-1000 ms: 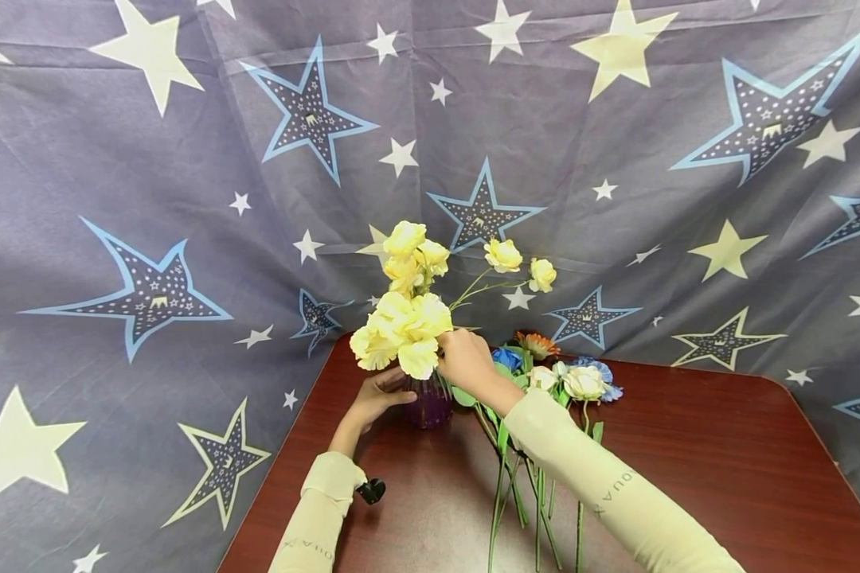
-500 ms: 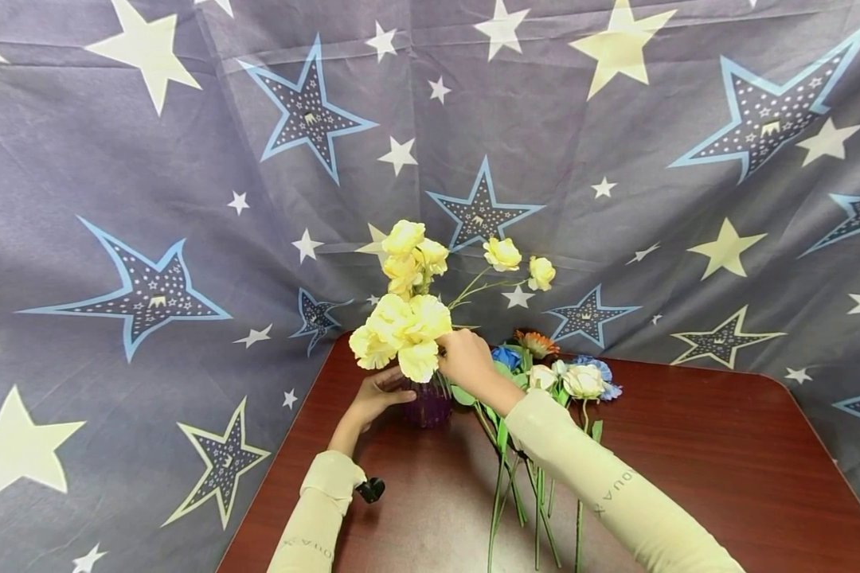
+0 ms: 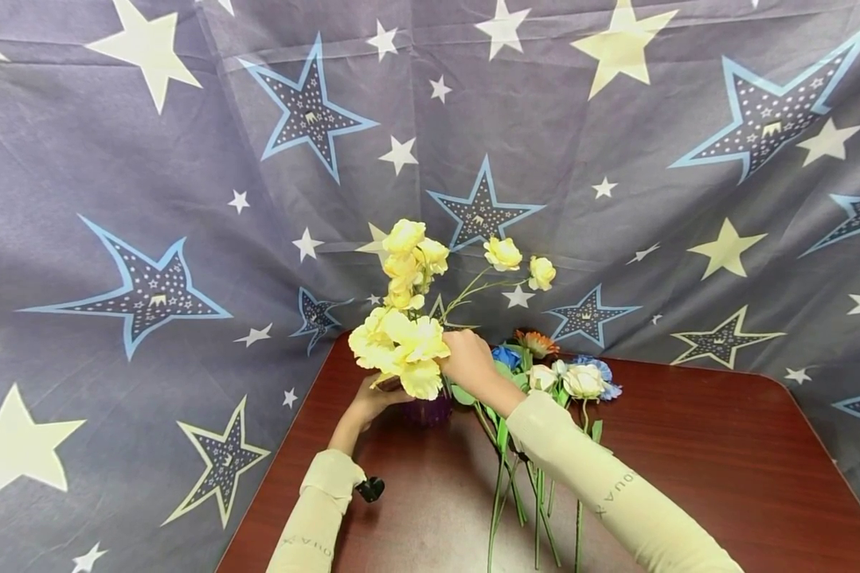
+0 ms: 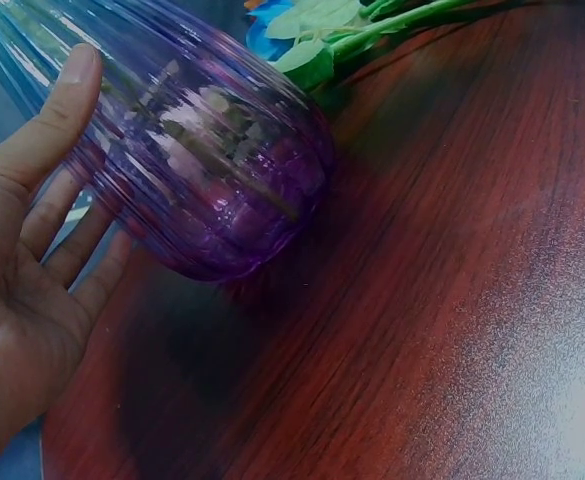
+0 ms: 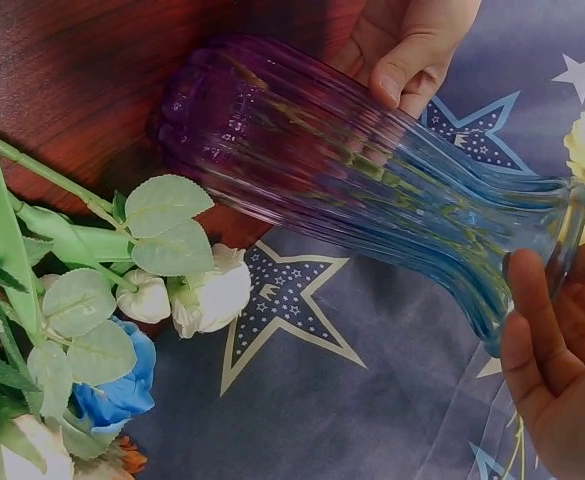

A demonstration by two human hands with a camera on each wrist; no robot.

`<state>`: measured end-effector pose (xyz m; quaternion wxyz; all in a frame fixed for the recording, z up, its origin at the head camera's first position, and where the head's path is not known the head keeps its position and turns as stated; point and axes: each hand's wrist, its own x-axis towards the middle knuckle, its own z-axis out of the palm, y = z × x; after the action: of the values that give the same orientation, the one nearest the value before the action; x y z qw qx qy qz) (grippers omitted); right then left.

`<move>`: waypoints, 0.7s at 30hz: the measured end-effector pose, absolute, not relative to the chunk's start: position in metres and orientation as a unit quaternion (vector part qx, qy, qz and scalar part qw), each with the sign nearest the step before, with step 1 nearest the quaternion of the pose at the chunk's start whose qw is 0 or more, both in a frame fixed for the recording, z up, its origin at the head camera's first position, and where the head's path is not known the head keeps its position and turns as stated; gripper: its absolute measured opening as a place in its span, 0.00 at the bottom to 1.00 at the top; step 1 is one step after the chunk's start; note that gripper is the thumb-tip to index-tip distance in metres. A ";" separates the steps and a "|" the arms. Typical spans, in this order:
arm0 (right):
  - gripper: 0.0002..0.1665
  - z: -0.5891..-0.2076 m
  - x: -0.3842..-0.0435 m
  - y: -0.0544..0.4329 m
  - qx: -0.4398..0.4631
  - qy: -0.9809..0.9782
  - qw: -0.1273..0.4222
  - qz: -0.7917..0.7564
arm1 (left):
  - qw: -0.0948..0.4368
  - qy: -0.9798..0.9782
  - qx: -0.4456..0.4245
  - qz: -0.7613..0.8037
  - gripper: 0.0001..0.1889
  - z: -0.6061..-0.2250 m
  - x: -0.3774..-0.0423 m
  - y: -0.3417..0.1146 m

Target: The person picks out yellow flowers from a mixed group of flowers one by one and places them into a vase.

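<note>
A ribbed glass vase [image 5: 372, 185], purple at its base and blue toward the neck, stands on the table. My left hand [image 4: 27, 240] holds it by the side, thumb in front and fingers behind. Over the mouth sits a large yellow flower [image 3: 399, 350], its ruffled petals covering the rim in the head view. My right hand [image 3: 471, 362] is up at the vase's neck with curled fingers, gripping the flower just under its head; the grip itself is mostly hidden. Stems show through the glass. Smaller yellow blooms [image 3: 404, 259] rise behind, two of them leaning right on thin stems.
Right of the vase lies a bunch of flowers on the red-brown table [image 3: 709, 461]: white roses [image 3: 584, 382], a blue rose [image 3: 507, 358] and an orange flower [image 3: 537, 344], their green stems toward the front. A grey star-printed cloth [image 3: 616, 239] hangs close behind the table.
The large yellow flower has dropped lower over the vase, its petals now covering part of my left hand. Both hands have stayed nearly in place.
</note>
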<state>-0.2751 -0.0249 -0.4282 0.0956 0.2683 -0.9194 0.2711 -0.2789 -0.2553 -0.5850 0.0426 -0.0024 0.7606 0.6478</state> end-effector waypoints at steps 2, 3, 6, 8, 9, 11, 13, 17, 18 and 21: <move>0.26 -0.429 -0.275 -0.025 0.267 -0.922 0.096 0.265 | 0.043 0.763 -0.005 0.645 0.33 -0.586 -0.279 -0.255; 0.27 -0.429 -0.275 -0.025 0.266 -0.922 0.096 0.263 | 0.043 0.765 -0.006 0.642 0.33 -0.586 -0.279 -0.255; 0.31 -0.429 -0.274 -0.025 0.267 -0.923 0.101 0.258 | 0.041 0.769 -0.008 0.638 0.33 -0.586 -0.279 -0.256; 0.30 -0.429 -0.274 -0.024 0.270 -0.920 0.105 0.266 | 0.040 0.769 -0.002 0.638 0.32 -0.585 -0.279 -0.255; 0.30 -0.429 -0.275 -0.023 0.272 -0.919 0.106 0.267 | 0.039 0.770 0.001 0.636 0.30 -0.585 -0.279 -0.256; 0.27 -0.430 -0.275 -0.023 0.271 -0.917 0.110 0.270 | 0.033 0.768 0.016 0.639 0.27 -0.587 -0.279 -0.257; 0.21 -0.430 -0.277 -0.023 0.269 -0.917 0.117 0.270 | 0.027 0.767 0.039 0.640 0.24 -0.589 -0.278 -0.258; 0.15 -0.430 -0.278 -0.022 0.261 -0.921 0.121 0.265 | 0.023 0.763 0.057 0.643 0.22 -0.592 -0.279 -0.260; 0.17 -0.429 -0.279 -0.021 0.262 -0.920 0.120 0.267 | 0.026 0.764 0.052 0.642 0.22 -0.592 -0.279 -0.259; 0.25 -0.427 -0.279 -0.019 0.268 -0.917 0.114 0.273 | 0.039 0.766 0.022 0.641 0.22 -0.590 -0.281 -0.257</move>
<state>-0.2794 -0.0185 -0.4274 0.1137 0.2677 -0.9171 0.2727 -0.2812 -0.2569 -0.5905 0.0393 0.0224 0.7664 0.6408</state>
